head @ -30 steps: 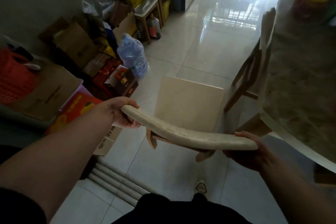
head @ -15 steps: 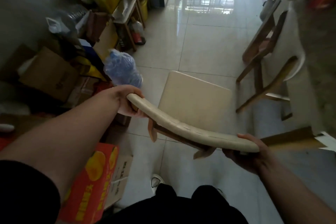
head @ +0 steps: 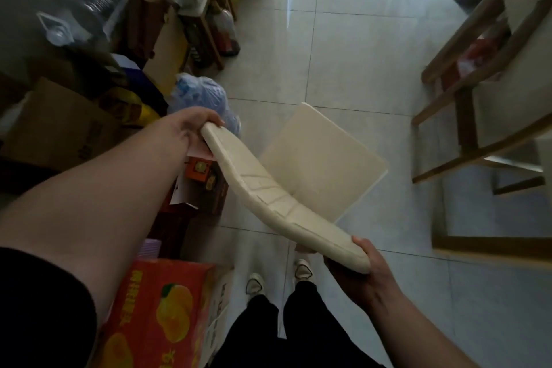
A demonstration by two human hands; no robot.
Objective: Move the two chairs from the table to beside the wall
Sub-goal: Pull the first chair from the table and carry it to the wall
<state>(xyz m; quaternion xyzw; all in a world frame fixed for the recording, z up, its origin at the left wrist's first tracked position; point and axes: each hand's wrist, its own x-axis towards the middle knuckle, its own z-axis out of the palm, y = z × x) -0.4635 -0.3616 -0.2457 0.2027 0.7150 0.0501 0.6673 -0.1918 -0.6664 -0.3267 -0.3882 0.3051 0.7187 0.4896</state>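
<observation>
Carrying the first chair (head: 319, 158), its backrest is held at both ends by the left hand (head: 182, 131) and right hand (head: 358, 275), each grip closed; it must next be set down beside the boxes (head: 161, 308) along the wall.

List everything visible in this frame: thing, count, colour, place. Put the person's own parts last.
carried chair: 1, cream, centre, held by its backrest
second chair: 1, wood frame, right
fruit box: 1, red-orange, bottom left
cardboard boxes: several, brown, left
plastic bag: 1, bluish, left of centre
clear jug: 1, upper left
floor: pale glossy tiles
shoes: 2, white, bottom centre
left hand: grips backrest's far end
right hand: grips backrest's near end
</observation>
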